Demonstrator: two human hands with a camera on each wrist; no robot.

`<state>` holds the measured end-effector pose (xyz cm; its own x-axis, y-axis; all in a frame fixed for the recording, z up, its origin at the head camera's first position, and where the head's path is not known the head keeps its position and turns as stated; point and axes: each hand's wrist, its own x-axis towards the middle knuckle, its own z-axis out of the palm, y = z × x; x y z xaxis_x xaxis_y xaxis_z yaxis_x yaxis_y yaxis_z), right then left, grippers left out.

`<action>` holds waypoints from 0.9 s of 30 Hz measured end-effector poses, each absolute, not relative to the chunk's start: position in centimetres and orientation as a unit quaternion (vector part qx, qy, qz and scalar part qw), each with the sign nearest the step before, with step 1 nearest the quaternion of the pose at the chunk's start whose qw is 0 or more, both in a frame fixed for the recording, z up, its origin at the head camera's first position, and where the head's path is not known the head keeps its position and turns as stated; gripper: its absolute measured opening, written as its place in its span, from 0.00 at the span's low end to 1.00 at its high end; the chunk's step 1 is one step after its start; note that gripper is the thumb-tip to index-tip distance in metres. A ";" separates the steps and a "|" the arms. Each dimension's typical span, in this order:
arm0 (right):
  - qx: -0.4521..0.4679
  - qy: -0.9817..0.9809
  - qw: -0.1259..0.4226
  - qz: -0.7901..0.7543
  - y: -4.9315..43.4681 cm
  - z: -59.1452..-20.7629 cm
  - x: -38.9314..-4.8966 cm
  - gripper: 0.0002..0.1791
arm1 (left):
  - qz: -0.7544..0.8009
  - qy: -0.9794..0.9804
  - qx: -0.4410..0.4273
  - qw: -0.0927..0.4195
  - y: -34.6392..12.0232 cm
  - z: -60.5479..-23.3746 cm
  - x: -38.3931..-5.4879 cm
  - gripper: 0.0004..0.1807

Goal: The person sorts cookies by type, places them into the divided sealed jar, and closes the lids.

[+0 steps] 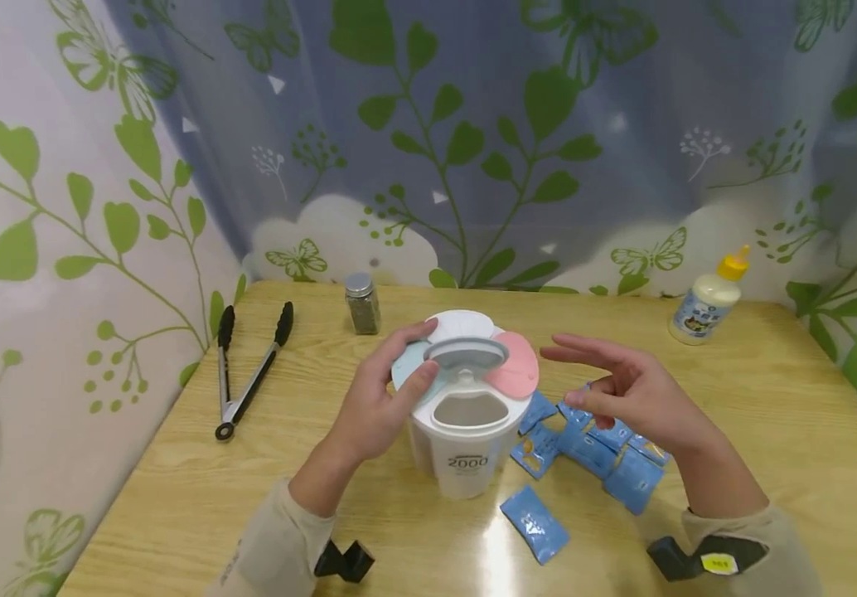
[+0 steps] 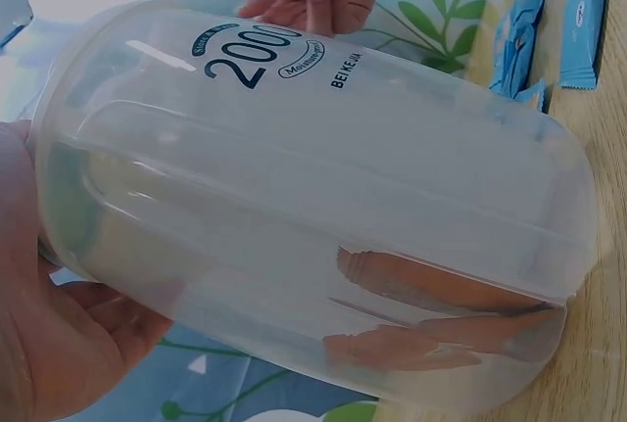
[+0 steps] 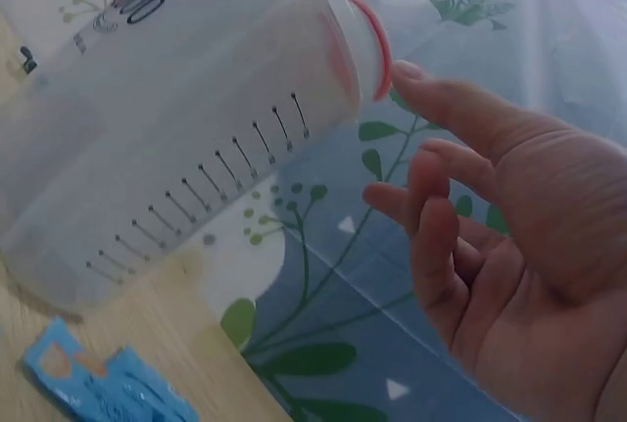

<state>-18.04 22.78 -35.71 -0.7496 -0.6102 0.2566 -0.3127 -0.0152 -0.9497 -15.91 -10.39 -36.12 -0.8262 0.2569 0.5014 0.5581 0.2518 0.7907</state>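
I judge the container [image 1: 467, 452] light, stiff, slippery; the left hand [image 1: 381, 406] clamps its lid [image 1: 515, 366] edge, good place; the right hand [image 1: 643, 398] has fingers apart.

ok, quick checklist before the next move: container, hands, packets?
1. Container upright on table: ok.
2. Left hand gripping its lid's edge: ok.
3. Front flap raised, opening uncovered: ok.
4. Right hand holding nothing: ok.
5. Packets gathered together: not ok, one lies apart, nearer the person.
6. Container's contents: cannot tell, only unclear brown shapes show at its wall.
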 end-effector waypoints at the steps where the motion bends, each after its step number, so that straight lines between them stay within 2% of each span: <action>1: -0.332 0.694 0.120 -0.627 23.1 -35.9 -18.0 0.37 | -0.551 -0.781 -0.261 0.136 -10.4 -36.1 -15.9 0.25; 4: -0.333 0.708 0.124 -0.610 24.5 -36.5 -18.0 0.37 | -0.547 -0.784 -0.262 0.136 -10.4 -36.1 -15.9 0.25; 13: -0.415 0.676 0.172 -0.585 30.8 -38.9 -19.8 0.37 | -0.553 -0.781 -0.260 0.130 -10.5 -36.2 -15.8 0.25; 21: -0.357 0.727 0.233 -0.537 35.6 -41.1 -20.5 0.32 | -0.556 -0.780 -0.259 0.125 -10.5 -36.2 -15.8 0.25; 27: -0.285 0.767 0.245 -0.520 37.6 -42.3 -20.2 0.29 | -0.559 -0.780 -0.255 0.122 -10.5 -36.1 -15.9 0.25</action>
<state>-20.22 37.58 -42.25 -0.7174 -0.6922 -0.0784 -0.1836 0.2964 -0.9373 -15.85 -10.49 -36.14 -0.8404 0.2617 0.4746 0.5336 0.2460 0.8092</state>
